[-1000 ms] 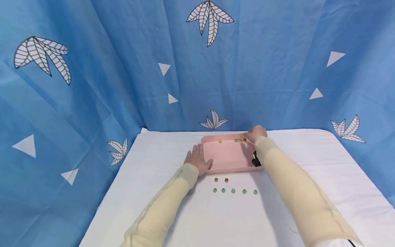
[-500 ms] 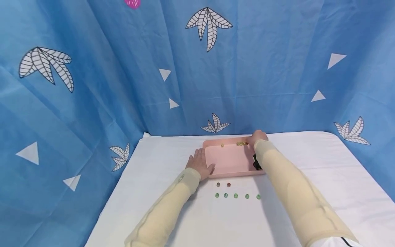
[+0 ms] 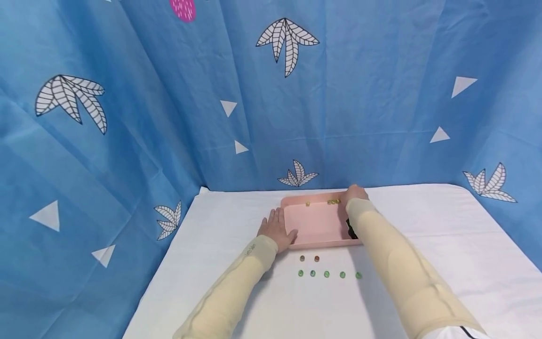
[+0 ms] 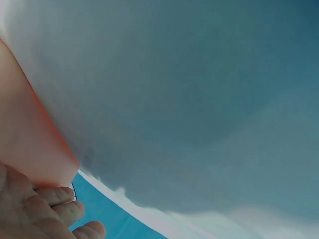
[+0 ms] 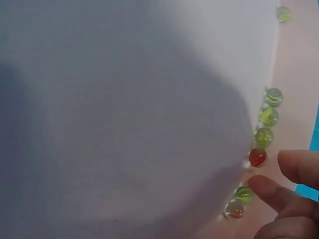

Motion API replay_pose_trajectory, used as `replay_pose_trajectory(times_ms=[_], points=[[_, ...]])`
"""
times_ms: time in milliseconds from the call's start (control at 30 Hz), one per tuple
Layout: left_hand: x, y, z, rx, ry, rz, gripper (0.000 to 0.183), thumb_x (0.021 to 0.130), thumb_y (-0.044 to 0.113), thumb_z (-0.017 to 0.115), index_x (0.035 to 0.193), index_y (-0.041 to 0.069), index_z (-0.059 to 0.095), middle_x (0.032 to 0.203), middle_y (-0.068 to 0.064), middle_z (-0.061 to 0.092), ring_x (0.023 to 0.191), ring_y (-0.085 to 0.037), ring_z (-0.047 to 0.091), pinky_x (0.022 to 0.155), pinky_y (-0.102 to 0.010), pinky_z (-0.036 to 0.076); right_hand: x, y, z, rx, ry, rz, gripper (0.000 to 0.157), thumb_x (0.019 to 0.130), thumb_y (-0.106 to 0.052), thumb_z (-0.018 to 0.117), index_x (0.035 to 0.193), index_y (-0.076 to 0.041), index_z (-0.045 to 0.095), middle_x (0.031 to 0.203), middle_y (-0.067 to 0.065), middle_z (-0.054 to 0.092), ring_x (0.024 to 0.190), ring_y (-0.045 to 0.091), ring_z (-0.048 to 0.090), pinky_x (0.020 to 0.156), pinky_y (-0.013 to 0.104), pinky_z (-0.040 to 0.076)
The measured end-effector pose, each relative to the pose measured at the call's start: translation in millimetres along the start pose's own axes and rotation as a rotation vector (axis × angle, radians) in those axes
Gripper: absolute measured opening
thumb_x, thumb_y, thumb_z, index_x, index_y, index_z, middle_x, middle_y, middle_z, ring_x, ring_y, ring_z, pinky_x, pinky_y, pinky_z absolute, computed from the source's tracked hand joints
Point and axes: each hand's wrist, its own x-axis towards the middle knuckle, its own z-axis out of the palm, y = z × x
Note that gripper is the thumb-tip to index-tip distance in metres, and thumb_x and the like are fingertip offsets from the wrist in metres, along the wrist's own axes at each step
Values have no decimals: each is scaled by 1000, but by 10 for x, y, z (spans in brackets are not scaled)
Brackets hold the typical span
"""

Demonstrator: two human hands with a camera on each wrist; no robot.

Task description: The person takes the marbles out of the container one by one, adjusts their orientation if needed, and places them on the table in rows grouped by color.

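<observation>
A pink tray (image 3: 317,226) lies on the white cloth. My left hand (image 3: 275,229) rests against its left edge, fingers straight and thumb at the near corner. My right hand (image 3: 354,194) is at the tray's back right corner. In the right wrist view, its thumb and finger (image 5: 266,191) are spread apart beside a red marble (image 5: 257,157), pinching nothing. Yellow-green marbles (image 5: 264,137) line the tray wall above it. A green marble (image 5: 244,194) and a clear one with orange (image 5: 234,211) sit below. One lone marble (image 5: 283,14) lies further along.
A black object (image 3: 352,230), partly behind the right sleeve, lies in the tray's right side. In front of the tray, a brownish marble (image 3: 302,258) and a red one (image 3: 316,259) sit above a row of green marbles (image 3: 326,274). Blue curtains (image 3: 262,94) hang behind.
The head view has tilted up, so everything sits lower in it. My right hand has shifted slightly left along the tray's back wall, covering the red marble from above. My left hand stays put.
</observation>
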Motion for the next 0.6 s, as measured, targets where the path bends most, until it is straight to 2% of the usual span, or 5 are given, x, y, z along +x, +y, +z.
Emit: replay_pose_trajectory(times_ms=[100,233,433,600], points=[[4,-3,12,0,4,-1,91,93,63,38,154,4,5,160,-12,13,147,-24,9,117,-44,13,-12,5,16,-26,-4,-11,44,98,-18,44,131,10,48,119,32,57,103,41,60,74,45,55],[7,1,18,9,5,-5,91,93,63,38,155,4,5,160,-12,13,147,-24,9,117,-44,13,-25,15,24,-68,-9,-45,40,96,-13,43,126,10,53,115,32,59,100,42,61,73,48,55],[4,3,24,15,12,-4,91,93,64,37,154,4,6,160,-12,14,147,-24,9,117,-44,13,-8,22,62,-103,18,-57,40,96,-13,45,126,11,53,115,33,59,101,43,61,78,51,54],[-3,3,11,8,24,1,91,92,63,38,154,3,9,159,-13,16,146,-25,11,117,-45,14,31,35,107,-107,24,-60,41,93,-13,52,127,10,51,114,32,59,97,42,63,72,50,55]])
